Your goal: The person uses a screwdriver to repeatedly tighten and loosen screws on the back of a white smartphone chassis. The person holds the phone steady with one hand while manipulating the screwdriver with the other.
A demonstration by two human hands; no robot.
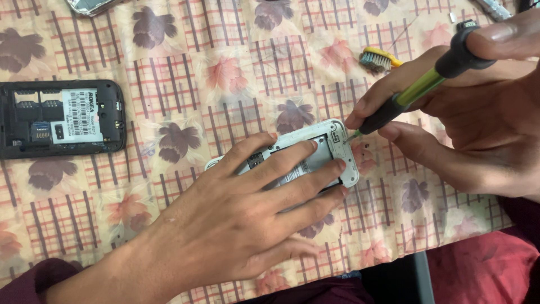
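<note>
My left hand (247, 208) lies flat over a small white phone (337, 143) with its back cover off, pressing it onto the flowered tablecloth (185, 84). Only the phone's upper end and a sliver of its lower corner show past my fingers. My right hand (472, 129) grips a screwdriver (419, 90) with a green shaft and black handle. Its tip touches the phone's top right corner.
A black phone (59, 118) with its back open lies at the left edge. A toothbrush head with a yellow handle (378, 58) rests behind my right hand. Part of another device (90, 5) shows at the top left. The table's near edge runs along the bottom right.
</note>
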